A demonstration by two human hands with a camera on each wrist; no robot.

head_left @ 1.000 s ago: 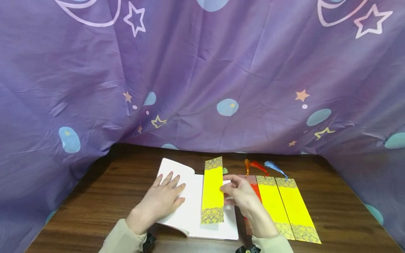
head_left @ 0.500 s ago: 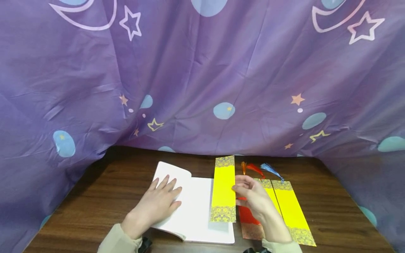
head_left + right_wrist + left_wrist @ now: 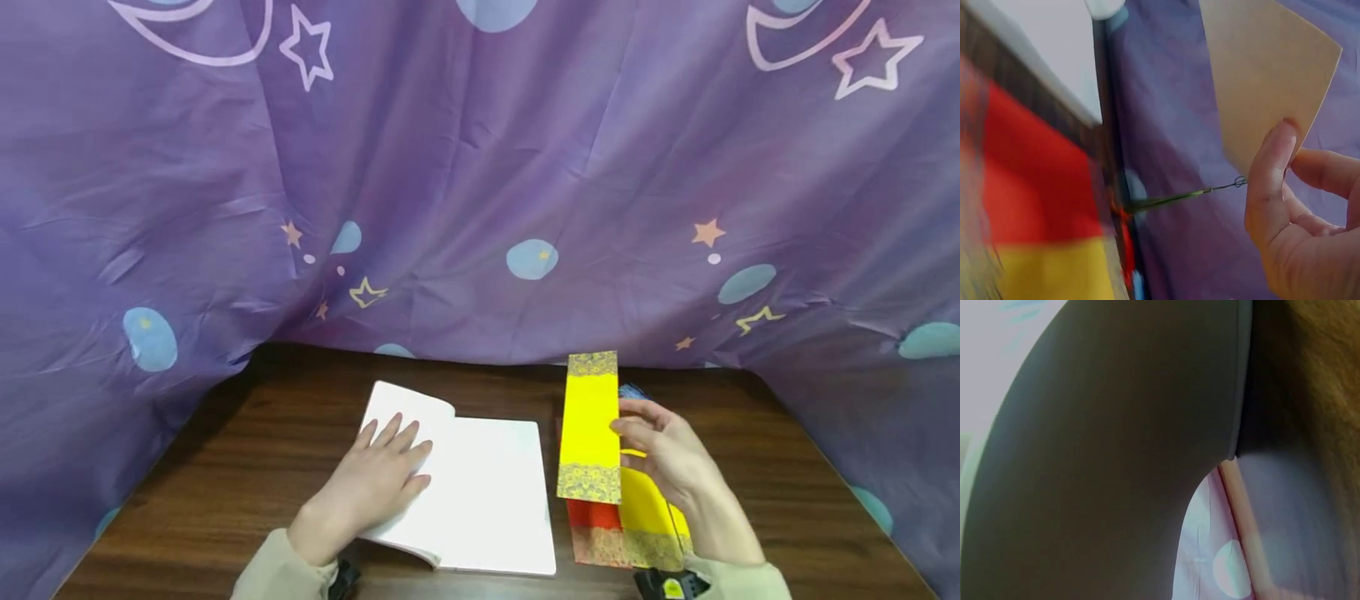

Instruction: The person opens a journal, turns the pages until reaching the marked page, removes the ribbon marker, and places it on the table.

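Note:
My left hand (image 3: 375, 483) lies with its fingers spread on the left page of an open blank notebook (image 3: 495, 492). Between thumb and fingers, my right hand (image 3: 675, 450) pinches the right edge of a yellow bookmark (image 3: 591, 425) with patterned ends. It is raised above a red bookmark (image 3: 596, 533) and a yellow bookmark (image 3: 648, 521) on the table. In the right wrist view, the held bookmark's plain tan back (image 3: 1266, 69) faces the camera, and a green tassel (image 3: 1179, 199) hangs from it. A dark curved surface fills most of the left wrist view, hiding the left fingers.
The brown wooden table (image 3: 247, 467) extends to both sides of the notebook. Behind it hangs a purple curtain (image 3: 450, 208) with stars and moons. A blue tassel (image 3: 632, 392) shows behind the right hand, which covers part of the bookmarks below.
My right hand has carried the yellow bookmark rightward, from above the notebook's right page to above the bookmarks on the table. The left hand has stayed on the left page.

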